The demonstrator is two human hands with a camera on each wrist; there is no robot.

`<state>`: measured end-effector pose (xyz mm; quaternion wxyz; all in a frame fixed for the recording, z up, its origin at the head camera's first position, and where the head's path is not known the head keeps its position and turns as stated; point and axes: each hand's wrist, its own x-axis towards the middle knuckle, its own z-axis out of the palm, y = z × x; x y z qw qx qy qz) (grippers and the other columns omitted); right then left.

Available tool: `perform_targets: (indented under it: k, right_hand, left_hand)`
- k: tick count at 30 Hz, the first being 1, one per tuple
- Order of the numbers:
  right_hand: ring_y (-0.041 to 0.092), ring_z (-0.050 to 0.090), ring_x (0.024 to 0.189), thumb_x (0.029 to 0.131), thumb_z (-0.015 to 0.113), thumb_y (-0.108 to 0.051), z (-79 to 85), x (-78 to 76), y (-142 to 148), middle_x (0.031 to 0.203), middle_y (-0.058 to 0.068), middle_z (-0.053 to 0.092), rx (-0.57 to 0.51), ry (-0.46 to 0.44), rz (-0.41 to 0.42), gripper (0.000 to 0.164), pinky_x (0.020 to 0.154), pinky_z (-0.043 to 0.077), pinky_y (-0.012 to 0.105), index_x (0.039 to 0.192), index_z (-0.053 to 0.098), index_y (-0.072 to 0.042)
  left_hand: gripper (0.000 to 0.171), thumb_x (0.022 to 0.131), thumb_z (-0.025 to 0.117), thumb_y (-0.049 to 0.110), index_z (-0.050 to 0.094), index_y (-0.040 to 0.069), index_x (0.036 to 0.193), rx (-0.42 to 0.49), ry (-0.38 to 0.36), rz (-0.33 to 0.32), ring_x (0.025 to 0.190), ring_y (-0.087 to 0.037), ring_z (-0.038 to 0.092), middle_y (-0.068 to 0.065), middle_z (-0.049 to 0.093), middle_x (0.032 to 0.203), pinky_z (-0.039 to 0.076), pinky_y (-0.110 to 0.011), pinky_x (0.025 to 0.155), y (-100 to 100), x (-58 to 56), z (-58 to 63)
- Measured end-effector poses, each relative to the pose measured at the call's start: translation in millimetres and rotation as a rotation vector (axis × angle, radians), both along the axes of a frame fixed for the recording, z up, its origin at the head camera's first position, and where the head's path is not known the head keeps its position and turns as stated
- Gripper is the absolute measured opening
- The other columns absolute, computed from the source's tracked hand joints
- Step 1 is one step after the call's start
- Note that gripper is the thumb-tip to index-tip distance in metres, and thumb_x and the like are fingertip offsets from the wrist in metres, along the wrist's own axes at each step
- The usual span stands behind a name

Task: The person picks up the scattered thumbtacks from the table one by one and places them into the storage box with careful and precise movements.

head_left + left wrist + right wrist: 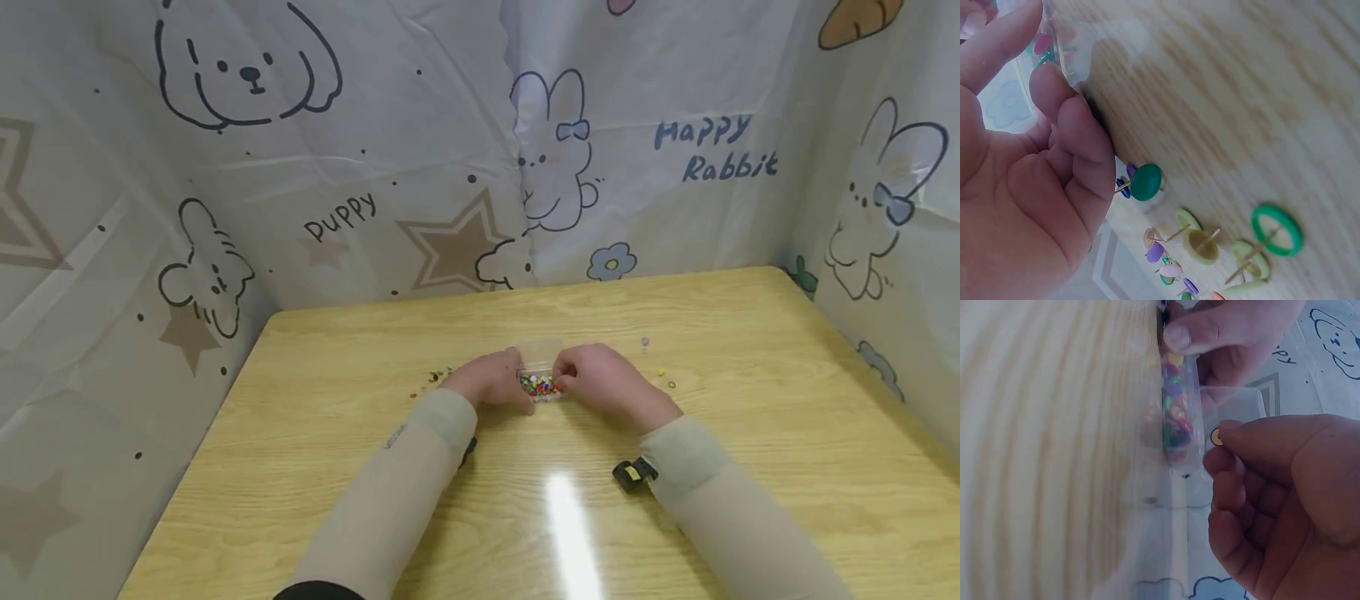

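A small clear plastic box (1194,419), its lid (540,354) raised at the back, stands on the table full of colourful thumbtacks (537,386). My left hand (491,379) grips the box's left side, thumb along the front and fingers behind. Over the box's right end, my right hand (603,379) pinches a yellow thumbtack (1215,437) between thumb and index finger. In the left wrist view, loose thumbtacks lie beside the left hand, among them a green thumbtack (1146,182) and a green-rimmed one (1277,229) with its pin up.
Several loose thumbtacks (435,377) lie left of the left hand. Right of the right hand are a yellow tack (661,372), a small ring-like piece (671,384) and a purple piece (645,342). A printed curtain (450,125) hangs around the wooden table (315,492).
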<state>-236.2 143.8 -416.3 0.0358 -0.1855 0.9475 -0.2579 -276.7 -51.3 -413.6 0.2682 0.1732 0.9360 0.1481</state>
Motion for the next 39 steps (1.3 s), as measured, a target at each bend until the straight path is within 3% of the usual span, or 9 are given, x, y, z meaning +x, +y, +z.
perform_targets:
  k: [11, 17, 26, 32, 39]
  right_hand:
    - [0.01, 0.053, 0.075, 0.089, 0.063, -0.016, -2.2, -0.2, -9, 0.081, -0.009, 0.063, 0.013, 0.044, 0.04, 0.01, 0.074, 0.048, 0.037, 0.084, 0.07, -0.02]
    - [0.013, 0.055, 0.083, 0.093, 0.06, -0.023, 3.5, -2.5, 10, 0.092, -0.005, 0.065, 0.017, 0.017, -0.048, 0.01, 0.081, 0.048, 0.041, 0.094, 0.07, -0.02]
    - [0.024, 0.054, 0.079, 0.097, 0.049, -0.019, 5.0, -8.5, 77, 0.106, 0.01, 0.06, -0.02, -0.069, -0.311, 0.02, 0.078, 0.045, 0.046, 0.108, 0.062, -0.01]
    - [0.025, 0.053, 0.07, 0.095, 0.04, -0.01, -2.4, -9.0, 106, 0.105, 0.014, 0.057, -0.053, -0.158, -0.349, 0.025, 0.072, 0.044, 0.042, 0.113, 0.057, -0.005]
    - [0.023, 0.052, 0.069, 0.094, 0.043, -0.008, -6.2, -10.4, 114, 0.102, 0.015, 0.056, -0.093, -0.241, -0.344, 0.024, 0.065, 0.044, 0.039, 0.114, 0.057, -0.003]
  left_hand:
    - [0.068, 0.073, 0.079, 0.043, 0.044, 0.013, 0.123, 0.003, 0.005, -0.005, 0.092, -0.018, 0.051, -0.003, 0.056, 0.11, 0.045, -0.041, 0.086, -5, -1.2, 4.2]
    - [0.069, 0.073, 0.08, 0.043, 0.044, 0.013, 0.122, -0.008, -0.012, 0.017, 0.092, -0.018, 0.051, -0.002, 0.056, 0.107, 0.044, -0.04, 0.087, -3, -1.9, 3.6]
    - [0.072, 0.073, 0.08, 0.042, 0.042, 0.014, 0.128, 0.001, -0.004, 0.014, 0.099, -0.02, 0.051, -0.004, 0.056, 0.114, 0.042, -0.043, 0.094, -1, -0.4, 1.1]
    - [0.075, 0.073, 0.08, 0.042, 0.041, 0.013, 0.131, -0.007, -0.005, 0.019, 0.103, -0.021, 0.05, -0.005, 0.055, 0.118, 0.041, -0.044, 0.095, -2, -0.4, 0.8]
    - [0.073, 0.074, 0.079, 0.042, 0.041, 0.014, 0.13, 0.001, -0.009, 0.022, 0.098, -0.02, 0.051, -0.005, 0.056, 0.114, 0.043, -0.044, 0.093, 2, -1.6, -0.1]
